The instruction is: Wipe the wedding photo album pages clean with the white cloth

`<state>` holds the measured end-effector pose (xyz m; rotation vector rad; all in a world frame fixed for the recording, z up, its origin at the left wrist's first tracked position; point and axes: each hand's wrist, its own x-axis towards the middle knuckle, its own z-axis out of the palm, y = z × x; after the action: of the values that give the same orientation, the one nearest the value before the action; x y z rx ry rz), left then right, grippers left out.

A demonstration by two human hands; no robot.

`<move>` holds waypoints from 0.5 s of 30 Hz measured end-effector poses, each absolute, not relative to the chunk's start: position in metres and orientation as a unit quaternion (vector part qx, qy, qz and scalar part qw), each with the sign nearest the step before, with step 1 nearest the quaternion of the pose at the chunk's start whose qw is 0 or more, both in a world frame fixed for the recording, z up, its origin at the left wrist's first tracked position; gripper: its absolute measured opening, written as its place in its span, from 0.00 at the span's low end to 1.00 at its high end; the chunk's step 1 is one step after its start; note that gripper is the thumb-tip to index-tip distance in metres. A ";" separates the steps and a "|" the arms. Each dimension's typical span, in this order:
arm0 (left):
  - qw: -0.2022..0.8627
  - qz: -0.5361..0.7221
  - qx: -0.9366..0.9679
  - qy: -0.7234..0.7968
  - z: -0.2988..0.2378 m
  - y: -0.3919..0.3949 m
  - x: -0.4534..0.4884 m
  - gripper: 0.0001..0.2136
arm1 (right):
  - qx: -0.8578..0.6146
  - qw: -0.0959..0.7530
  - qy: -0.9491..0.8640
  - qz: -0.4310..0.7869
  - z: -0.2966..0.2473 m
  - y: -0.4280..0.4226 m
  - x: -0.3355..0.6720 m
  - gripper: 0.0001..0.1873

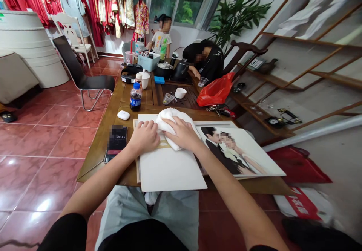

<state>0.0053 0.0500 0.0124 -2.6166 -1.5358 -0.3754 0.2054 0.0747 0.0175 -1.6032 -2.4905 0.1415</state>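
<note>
On the near end of the wooden table lies a white board (171, 170), its front edge reaching past the table edge toward my lap. My left hand (145, 136) lies on the left part of the board, fingers slightly bent and pointing away from me. A bunched white cloth (171, 114) is under my right hand (181, 132), whose fingers press around it against the board. A tan patch on the board shows between my hands; the cloth hides part of it. To the right is a framed couple's photo (254, 151), partly beneath my right forearm.
Left of the board are a phone (117, 141), a white earbud case (123, 115) and a dark drink bottle (135, 97). Farther back are a white cup (180, 92), a red plastic bag (216, 89) and keys (217, 109). A person (207, 58) leans on the table's far right side.
</note>
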 end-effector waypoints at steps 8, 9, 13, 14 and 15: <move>-0.021 -0.106 -0.964 -0.241 0.003 0.030 0.017 0.16 | -0.541 0.089 -0.835 0.052 0.022 0.076 0.208 0.32; -0.035 -0.118 -0.963 -0.240 0.001 0.027 0.017 0.19 | -0.542 0.088 -0.834 0.051 0.023 0.076 0.208 0.32; -0.089 -0.136 -0.960 -0.228 -0.005 0.019 0.006 0.27 | -0.546 0.087 -0.832 0.048 0.023 0.079 0.210 0.32; -0.095 -0.134 -0.960 -0.225 -0.005 0.017 0.003 0.28 | -0.547 0.087 -0.831 0.047 0.022 0.080 0.210 0.32; -0.098 -0.132 -0.960 -0.225 -0.006 0.016 0.000 0.29 | -0.547 0.086 -0.831 0.046 0.022 0.081 0.209 0.32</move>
<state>0.0005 0.0159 -0.0058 -3.2209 -0.7536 -0.4441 0.2090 0.0810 0.0219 -1.6296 -2.4773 0.1369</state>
